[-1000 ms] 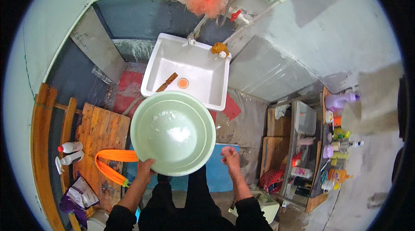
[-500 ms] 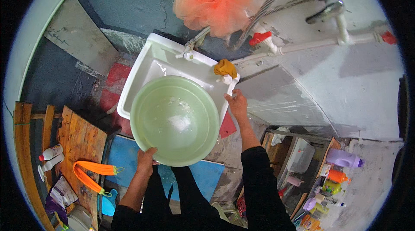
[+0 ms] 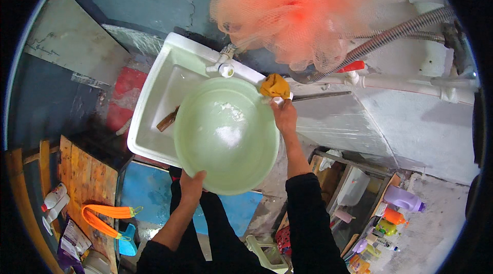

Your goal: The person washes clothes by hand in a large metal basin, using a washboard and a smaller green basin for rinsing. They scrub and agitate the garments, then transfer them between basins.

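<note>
A large pale green basin (image 3: 205,151) rests over the right part of a white sink (image 3: 149,115). White powder-like residue (image 3: 228,135) lies on its bottom. My left hand (image 3: 191,186) is closed on the basin's near rim, with the thumb over the edge. Against the far right rim, my right hand (image 3: 285,116) is closed, its fingertips partly hidden. Just beyond these fingers, a mustard-yellow cloth (image 3: 275,86) sits on the sink's corner. A brown bar-shaped piece (image 3: 167,120) lies in the sink, partly covered by the basin.
A tap (image 3: 224,66) stands at the sink's back edge. An orange mesh puff (image 3: 292,12) hangs above it. To the left is a wooden bench (image 3: 90,181) with an orange strap (image 3: 105,212). Several bottles (image 3: 405,198) stand at the right, beside a shelf with a clear tub (image 3: 356,187).
The basin has shifted right across the sink, uncovering the brown piece. My left hand has moved right with it. My right hand, earlier apart from the basin, now meets its rim.
</note>
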A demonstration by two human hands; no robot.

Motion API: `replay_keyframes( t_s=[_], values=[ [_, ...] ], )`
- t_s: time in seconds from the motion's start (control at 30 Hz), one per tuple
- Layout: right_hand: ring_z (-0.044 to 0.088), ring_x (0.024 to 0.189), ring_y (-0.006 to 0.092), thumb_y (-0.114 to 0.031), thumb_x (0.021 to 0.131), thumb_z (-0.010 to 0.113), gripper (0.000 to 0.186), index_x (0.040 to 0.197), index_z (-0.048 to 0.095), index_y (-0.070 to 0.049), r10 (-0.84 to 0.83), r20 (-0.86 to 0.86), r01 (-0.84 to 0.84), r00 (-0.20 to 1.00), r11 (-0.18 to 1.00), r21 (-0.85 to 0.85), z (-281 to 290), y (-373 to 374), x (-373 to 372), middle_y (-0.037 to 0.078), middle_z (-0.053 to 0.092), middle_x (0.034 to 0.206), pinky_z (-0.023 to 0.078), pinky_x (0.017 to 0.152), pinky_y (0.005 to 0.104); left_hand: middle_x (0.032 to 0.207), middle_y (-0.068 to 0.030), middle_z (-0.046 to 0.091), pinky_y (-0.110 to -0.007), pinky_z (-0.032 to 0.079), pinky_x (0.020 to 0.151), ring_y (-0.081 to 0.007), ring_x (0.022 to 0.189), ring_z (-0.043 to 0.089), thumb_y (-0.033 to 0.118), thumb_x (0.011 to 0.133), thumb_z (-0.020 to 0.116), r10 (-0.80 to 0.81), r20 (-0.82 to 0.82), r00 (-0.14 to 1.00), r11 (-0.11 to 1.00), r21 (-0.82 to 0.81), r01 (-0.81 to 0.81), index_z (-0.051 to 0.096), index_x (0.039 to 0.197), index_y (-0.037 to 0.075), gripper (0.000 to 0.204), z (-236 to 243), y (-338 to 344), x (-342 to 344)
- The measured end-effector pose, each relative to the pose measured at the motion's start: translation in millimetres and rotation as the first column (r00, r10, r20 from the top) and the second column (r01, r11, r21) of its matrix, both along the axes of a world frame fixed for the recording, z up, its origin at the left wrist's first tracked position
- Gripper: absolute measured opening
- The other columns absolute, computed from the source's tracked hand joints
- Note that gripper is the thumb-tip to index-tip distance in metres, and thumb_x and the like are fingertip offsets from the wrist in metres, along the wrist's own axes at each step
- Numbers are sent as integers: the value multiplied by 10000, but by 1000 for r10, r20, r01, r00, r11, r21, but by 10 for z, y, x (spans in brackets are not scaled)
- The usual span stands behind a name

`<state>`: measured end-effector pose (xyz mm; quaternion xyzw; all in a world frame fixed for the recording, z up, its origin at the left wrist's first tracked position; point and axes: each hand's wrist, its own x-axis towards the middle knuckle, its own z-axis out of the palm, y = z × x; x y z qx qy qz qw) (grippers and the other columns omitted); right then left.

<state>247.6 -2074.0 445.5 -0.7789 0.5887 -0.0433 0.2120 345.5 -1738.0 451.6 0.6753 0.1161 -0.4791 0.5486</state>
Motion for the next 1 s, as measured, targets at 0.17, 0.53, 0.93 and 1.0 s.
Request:
replay_keyframes(
  t_s=[0.17, 0.53, 0.93, 1.0],
  values=[
    [607, 770, 374, -205, 744, 700, 417, 1043, 497, 5, 306, 9, -300, 952, 939, -168, 50, -54, -127, 196, 615, 849, 489, 649, 440, 986, -105, 589, -267, 509, 489, -165, 741, 607, 57, 773, 570, -15, -73, 997, 999, -35, 13, 447, 1196, -3, 445, 136, -118, 13],
    [630, 749, 325, -16, 755, 551, 445, 1187, 467, -85, 408, -410, -505, 816, 848, -160, 208, -30, -91, 157, 573, 922, 531, 608, 409, 931, -89, 595, -249, 490, 435, -151, 679, 605, 52, 777, 575, -70, -97, 993, 992, -111, 59, 455, 1184, -6, 428, 59, -113, 14],
    [613, 737, 333, 20, 730, 589, 471, 1182, 526, -97, 246, -10, -226, 969, 877, -424, 184, 256, -119, 152, 574, 989, 507, 622, 421, 951, -115, 604, -308, 494, 446, -207, 709, 613, 94, 736, 589, -77, -127, 989, 994, -84, 66, 447, 1188, 7, 482, 130, -135, 107],
    [609, 726, 341, -2, 711, 639, 474, 1165, 543, -97, 137, 163, -74, 977, 936, -344, 144, 456, -133, 152, 575, 991, 496, 622, 424, 949, -115, 604, -308, 495, 446, -209, 710, 614, 91, 735, 589, -63, -126, 990, 996, -76, 54, 448, 1185, 7, 479, 110, -118, 116]
  ],
)
